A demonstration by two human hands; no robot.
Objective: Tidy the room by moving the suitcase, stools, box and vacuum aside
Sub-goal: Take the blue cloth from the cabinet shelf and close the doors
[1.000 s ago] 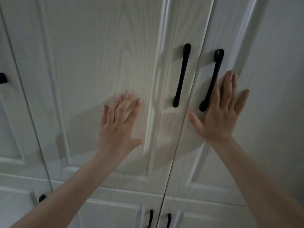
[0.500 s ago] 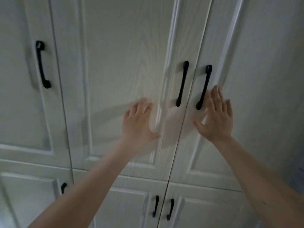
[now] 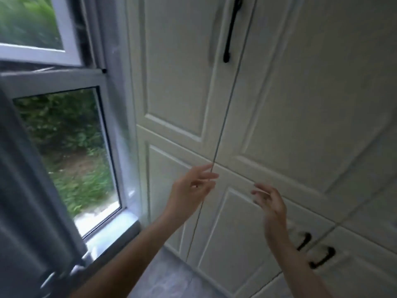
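No suitcase, stool, box or vacuum shows in the head view. Both my arms reach out in front of a white panelled wardrobe (image 3: 300,108). My left hand (image 3: 191,186) hovers near the seam between two doors, fingers loosely spread and holding nothing. My right hand (image 3: 270,201) hangs a little lower to the right, fingers relaxed and slightly bent, empty too. Neither hand plainly touches the doors.
A black door handle (image 3: 231,33) is high on the wardrobe, and two more black handles (image 3: 318,252) sit on the lower doors at right. An open window (image 3: 64,147) with greenery outside fills the left side, its sill (image 3: 116,229) below. Grey floor (image 3: 167,278) shows at the bottom.
The view has swung left and down, bringing the window into sight. Both hands have come off the wardrobe doors and dropped lower, fingers now relaxed instead of pressed flat.
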